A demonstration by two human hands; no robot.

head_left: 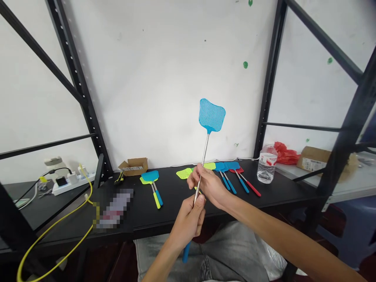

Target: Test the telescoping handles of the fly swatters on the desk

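A blue fly swatter (pixel 212 115) with a thin metal shaft is held upright, tilted a little to the right, in front of the white wall. My left hand (pixel 189 217) is closed around the lower part of the shaft, and the blue handle end sticks out beneath it. Higher up, my right hand (pixel 207 182) pinches the shaft between thumb and fingers. Behind my hands, several swatters in green, blue and red lie on the black table (pixel 173 215), among them a red-handled swatter (pixel 249 184). To the left, a blue swatter (pixel 150 176) overlaps a green swatter (pixel 156 200).
A water bottle (pixel 266 164) stands at the right by a red plastic bag (pixel 284 153). An open cardboard box (pixel 133 166) sits at the back left. A yellow cable (pixel 55 215) loops at the left near a power strip (pixel 73 182). Black frame posts (pixel 85 102) flank the table.
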